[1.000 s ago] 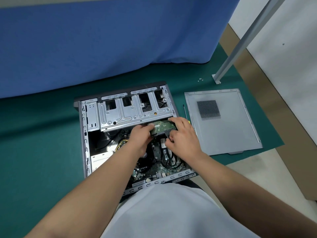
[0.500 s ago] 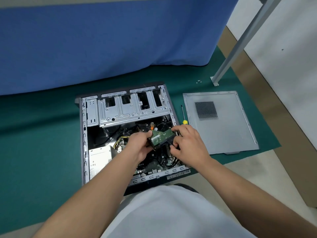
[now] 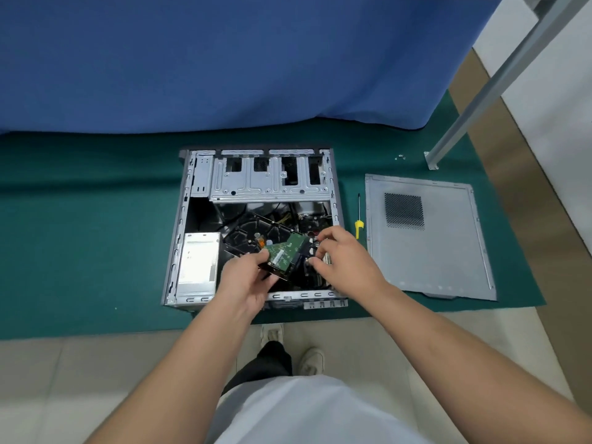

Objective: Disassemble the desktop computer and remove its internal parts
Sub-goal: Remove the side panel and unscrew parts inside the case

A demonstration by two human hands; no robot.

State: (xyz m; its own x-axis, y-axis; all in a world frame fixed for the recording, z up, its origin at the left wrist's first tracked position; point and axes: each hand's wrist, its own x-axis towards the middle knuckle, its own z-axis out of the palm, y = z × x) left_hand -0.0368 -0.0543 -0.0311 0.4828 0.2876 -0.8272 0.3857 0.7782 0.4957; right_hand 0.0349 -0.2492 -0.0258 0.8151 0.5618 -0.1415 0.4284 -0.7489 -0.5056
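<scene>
- The open computer case (image 3: 256, 225) lies on its side on a green mat (image 3: 80, 235), in the middle of the frame, with its interior facing up.
- A hard drive (image 3: 282, 251), black-bodied with its green circuit board facing up, is held tilted above the lower middle of the case interior.
- The left hand (image 3: 246, 283) grips the drive's lower left end, thumb on top of the board and fingers curled beneath.
- The right hand (image 3: 342, 257) has its fingers curled at the drive's right end, pinching there; whether it holds the drive edge or a connector cannot be told.
- A silver power supply (image 3: 198, 261) sits in the lower left corner of the case.
- The grey drive cage (image 3: 269, 177) spans the upper part of the case.
- A screwdriver (image 3: 359, 219) with a yellow handle lies on the mat just right of the case, between it and the side panel.
- The removed side panel (image 3: 442, 251), with a mesh vent, lies flat at the right of the frame, apart from the case.
- A blue cloth (image 3: 224, 59) fills the upper part of the frame.
- A grey metal post (image 3: 499, 78) slants down at the upper right.
- A few small screws (image 3: 399, 157) lie on the mat near its foot.
</scene>
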